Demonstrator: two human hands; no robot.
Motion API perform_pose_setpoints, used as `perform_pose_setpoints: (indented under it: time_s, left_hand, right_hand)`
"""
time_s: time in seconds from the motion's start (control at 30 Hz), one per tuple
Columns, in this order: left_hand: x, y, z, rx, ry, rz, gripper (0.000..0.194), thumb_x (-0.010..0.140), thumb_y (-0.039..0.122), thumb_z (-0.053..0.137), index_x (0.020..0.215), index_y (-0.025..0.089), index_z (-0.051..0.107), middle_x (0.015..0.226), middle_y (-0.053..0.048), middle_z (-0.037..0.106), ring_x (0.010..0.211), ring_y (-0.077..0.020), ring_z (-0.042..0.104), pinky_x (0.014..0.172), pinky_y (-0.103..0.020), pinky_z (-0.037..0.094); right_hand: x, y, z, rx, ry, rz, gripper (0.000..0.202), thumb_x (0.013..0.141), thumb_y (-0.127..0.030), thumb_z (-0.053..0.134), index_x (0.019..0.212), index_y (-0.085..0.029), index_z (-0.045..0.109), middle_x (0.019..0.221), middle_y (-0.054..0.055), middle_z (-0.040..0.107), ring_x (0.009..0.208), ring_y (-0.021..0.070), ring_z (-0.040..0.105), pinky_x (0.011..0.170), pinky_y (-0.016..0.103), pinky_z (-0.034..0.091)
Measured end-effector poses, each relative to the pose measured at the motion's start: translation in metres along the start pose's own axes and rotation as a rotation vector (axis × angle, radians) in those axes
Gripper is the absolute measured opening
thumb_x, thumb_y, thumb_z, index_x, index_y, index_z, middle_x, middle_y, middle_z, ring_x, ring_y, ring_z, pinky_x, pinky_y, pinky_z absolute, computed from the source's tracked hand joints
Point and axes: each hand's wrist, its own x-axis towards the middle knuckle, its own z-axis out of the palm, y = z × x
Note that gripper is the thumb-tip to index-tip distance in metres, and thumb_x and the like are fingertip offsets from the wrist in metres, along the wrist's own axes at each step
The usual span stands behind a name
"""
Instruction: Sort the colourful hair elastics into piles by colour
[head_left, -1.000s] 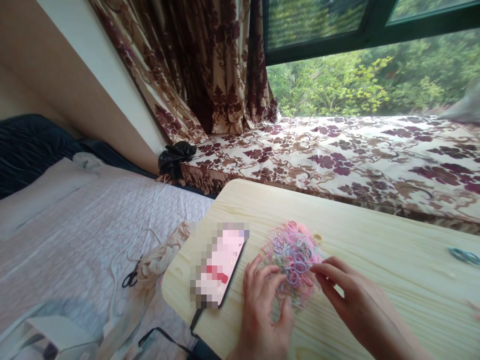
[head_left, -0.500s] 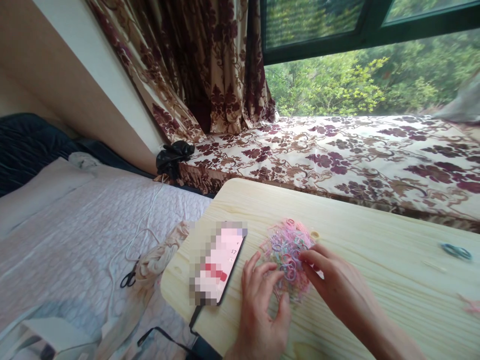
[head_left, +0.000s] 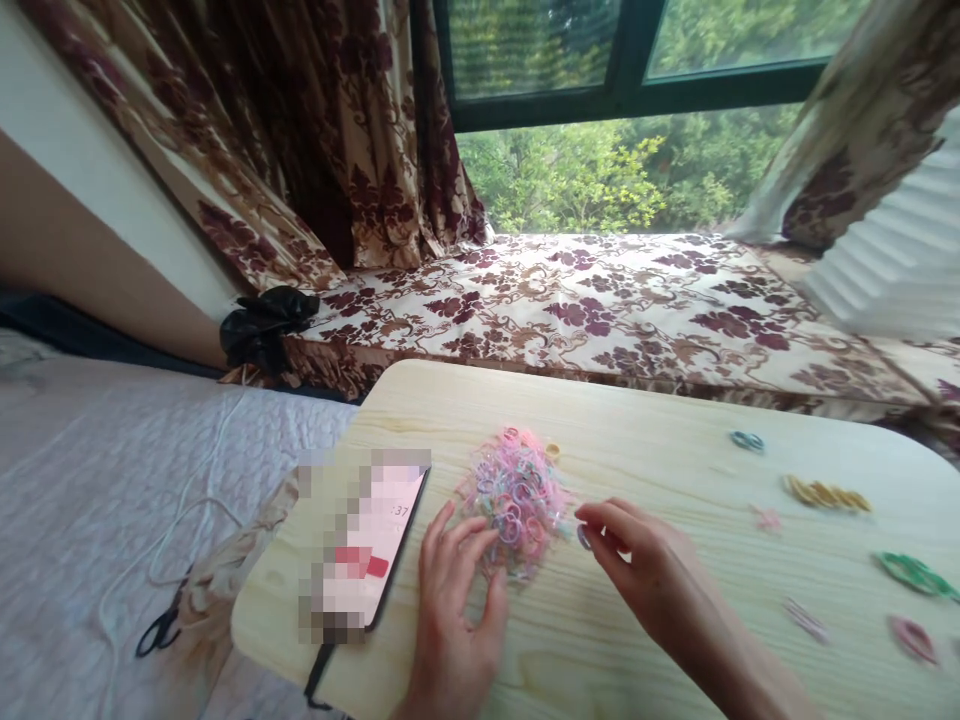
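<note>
A heap of small, thin elastic hair ties [head_left: 517,495] in pink, lilac, green and clear lies on the pale wooden table [head_left: 622,640]. At its left edge rests my left hand [head_left: 459,590], fingers apart and curved, fingertips touching the heap. Just right of the heap, my right hand [head_left: 622,540] pinches a small lilac hair tie [head_left: 583,537] between thumb and fingers. Sorted groups lie farther right: blue ties [head_left: 747,441], a tan row [head_left: 826,494], green ties [head_left: 915,574], a pink group [head_left: 913,640], pale lilac ones [head_left: 807,620] and light pink ones [head_left: 766,517].
A phone [head_left: 382,550], its screen partly pixelated, lies left of my left hand. One yellowish tie [head_left: 553,451] sits at the heap's far edge. Beyond the table is a flower-patterned window seat [head_left: 585,310]. A bed [head_left: 150,440] with a white cable and black scissors [head_left: 159,632] is to the left.
My right hand has pulled away rightward from the heap with a lilac hair tie. My left hand stays by the heap. The view has turned right, bringing more groups of ties into sight.
</note>
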Motion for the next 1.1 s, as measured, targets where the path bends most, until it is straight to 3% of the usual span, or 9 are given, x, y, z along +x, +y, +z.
perform_pose_setpoints:
  time_s: [0.13, 0.33, 0.5, 0.6, 0.7, 0.87, 1.1]
  left_hand:
    - [-0.001, -0.007, 0.001, 0.027, -0.005, 0.058, 0.03, 0.09, 0.014, 0.055, 0.117, 0.025, 0.059, 0.119, -0.007, 0.064, 0.136, -0.0271, 0.043, 0.102, -0.048, 0.049]
    - [-0.002, -0.009, 0.003, 0.011, 0.0, 0.07, 0.026, 0.091, 0.017, 0.054, 0.115, 0.025, 0.059, 0.118, -0.007, 0.064, 0.133, -0.0266, 0.045, 0.103, -0.048, 0.046]
    - [-0.003, -0.009, 0.004, 0.015, 0.012, 0.083, 0.024, 0.091, 0.02, 0.056, 0.114, 0.025, 0.061, 0.116, -0.007, 0.064, 0.131, -0.0275, 0.047, 0.104, -0.049, 0.045]
    - [-0.003, -0.011, 0.005, 0.019, 0.01, 0.077, 0.024, 0.091, 0.022, 0.056, 0.113, 0.025, 0.062, 0.116, -0.006, 0.065, 0.131, -0.0279, 0.048, 0.105, -0.049, 0.046]
    - [-0.003, -0.014, 0.005, 0.028, 0.005, 0.1, 0.025, 0.09, 0.023, 0.057, 0.114, 0.025, 0.062, 0.117, -0.006, 0.065, 0.131, -0.0281, 0.048, 0.105, -0.049, 0.046]
    - [-0.004, -0.017, 0.005, 0.038, -0.007, 0.14, 0.026, 0.09, 0.022, 0.058, 0.115, 0.025, 0.061, 0.117, -0.006, 0.065, 0.131, -0.0277, 0.047, 0.107, -0.047, 0.043]
    - [-0.007, -0.027, 0.007, 0.06, -0.016, 0.18, 0.028, 0.089, 0.022, 0.058, 0.117, 0.025, 0.06, 0.118, -0.005, 0.064, 0.132, -0.0278, 0.046, 0.107, -0.046, 0.041]
  right_hand:
    - [-0.026, 0.019, -0.022, -0.024, 0.054, 0.09, 0.024, 0.091, -0.031, 0.048, 0.078, -0.024, 0.067, 0.073, -0.001, 0.069, 0.06, 0.0128, 0.065, 0.055, 0.024, 0.048]
    - [-0.076, 0.066, -0.052, -0.067, 0.111, 0.286, 0.021, 0.087, -0.041, 0.055, 0.083, -0.029, 0.071, 0.082, -0.002, 0.074, 0.064, 0.0131, 0.069, 0.061, 0.023, 0.054]
    - [-0.117, 0.106, -0.073, -0.158, 0.225, 0.436, 0.027, 0.078, -0.05, 0.058, 0.082, -0.029, 0.075, 0.085, 0.002, 0.078, 0.084, 0.0261, 0.075, 0.079, 0.038, 0.06]
    - [-0.137, 0.122, -0.088, -0.156, 0.258, 0.564, 0.028, 0.072, -0.05, 0.063, 0.084, -0.028, 0.077, 0.093, 0.003, 0.079, 0.093, 0.0311, 0.074, 0.081, 0.041, 0.061]
    - [-0.148, 0.127, -0.1, -0.109, 0.271, 0.658, 0.027, 0.067, -0.048, 0.067, 0.084, -0.029, 0.077, 0.094, 0.002, 0.079, 0.088, 0.0303, 0.075, 0.074, 0.037, 0.062]
    - [-0.152, 0.119, -0.105, -0.08, 0.307, 0.782, 0.023, 0.063, -0.048, 0.067, 0.075, -0.03, 0.075, 0.072, 0.0, 0.077, 0.069, 0.0272, 0.075, 0.056, 0.032, 0.058]
    - [-0.16, 0.128, -0.115, -0.118, 0.325, 0.841, 0.025, 0.064, -0.05, 0.065, 0.074, -0.03, 0.074, 0.07, 0.001, 0.076, 0.066, 0.027, 0.073, 0.056, 0.034, 0.055]
